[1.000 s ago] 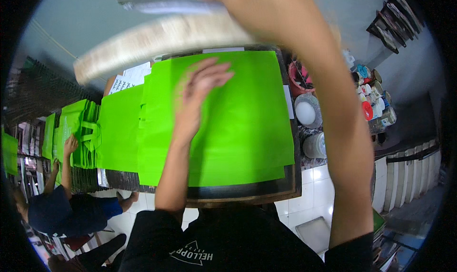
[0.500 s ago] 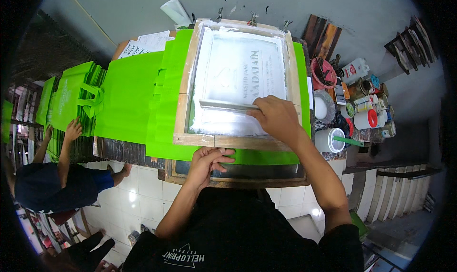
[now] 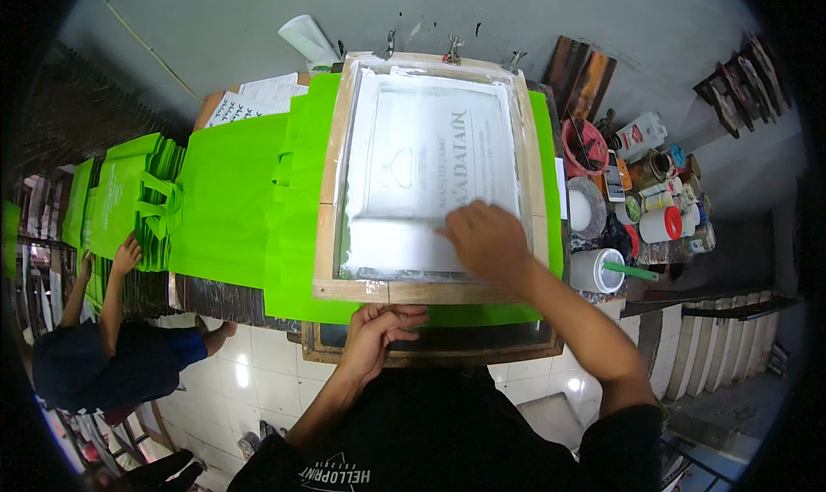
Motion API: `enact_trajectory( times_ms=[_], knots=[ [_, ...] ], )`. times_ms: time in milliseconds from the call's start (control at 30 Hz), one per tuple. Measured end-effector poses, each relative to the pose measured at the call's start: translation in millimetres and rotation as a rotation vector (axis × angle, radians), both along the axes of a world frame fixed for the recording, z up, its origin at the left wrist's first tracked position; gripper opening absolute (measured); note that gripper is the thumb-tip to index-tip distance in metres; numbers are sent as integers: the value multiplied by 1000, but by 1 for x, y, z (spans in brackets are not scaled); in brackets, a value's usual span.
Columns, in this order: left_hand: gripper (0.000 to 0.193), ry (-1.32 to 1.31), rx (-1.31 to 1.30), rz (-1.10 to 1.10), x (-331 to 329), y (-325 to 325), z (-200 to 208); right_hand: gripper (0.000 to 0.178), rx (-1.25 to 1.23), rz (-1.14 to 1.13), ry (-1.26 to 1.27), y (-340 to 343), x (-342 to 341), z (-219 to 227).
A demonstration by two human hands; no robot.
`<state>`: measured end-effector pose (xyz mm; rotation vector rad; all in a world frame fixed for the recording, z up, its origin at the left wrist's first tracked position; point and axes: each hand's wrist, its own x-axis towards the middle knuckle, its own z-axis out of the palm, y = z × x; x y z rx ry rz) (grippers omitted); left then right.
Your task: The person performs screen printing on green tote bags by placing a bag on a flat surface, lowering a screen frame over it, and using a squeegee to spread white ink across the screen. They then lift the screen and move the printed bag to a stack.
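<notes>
A wooden-framed printing screen (image 3: 329,191) lies in front of me, its mesh smeared with white ink around dark lettering and an emblem. Motion blurs my right hand (image 3: 489,244), which is closed on a pale squeegee (image 3: 396,222) lying crosswise on the mesh, toward the near side. Beneath the screen, a lime-green bag (image 3: 552,208) shows along the edges. My left hand (image 3: 379,337) is at the screen's near edge, with fingers stretched toward the right and slightly apart; it appears to hold nothing. Whether its fingertips touch the frame I cannot tell.
Green bags (image 3: 228,195) extend leftward, where a co-worker's hand (image 3: 127,255) touches a bag pile (image 3: 129,186). At right stand a white tub (image 3: 594,272) with a green-handled tool, a pink bucket (image 3: 585,143) and several jars (image 3: 661,221). Metal clamps (image 3: 453,51) line the screen's far edge.
The view has shifted, so the scene sits lower. My right hand and the squeegee appear slightly nearer to me, and the emblem on the mesh shows more clearly. My left hand stays beside the near edge.
</notes>
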<state>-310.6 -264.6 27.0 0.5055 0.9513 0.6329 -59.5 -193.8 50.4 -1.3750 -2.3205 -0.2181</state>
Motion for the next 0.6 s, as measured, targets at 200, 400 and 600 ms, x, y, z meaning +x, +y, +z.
enact_trajectory(
  times_ms=[200, 400, 600],
  knots=[
    [29, -68, -107, 25, 1, 4, 5, 33, -83, -135, -28, 155, 65, -10],
    [39, -326, -364, 148, -10, -6, 8, 66, -567, -231, 78, 247, 82, 46],
    [37, -90, 107, -264, -16, 50, 25, 74, -173, -351, -85, 274, 78, 4]
  ],
)
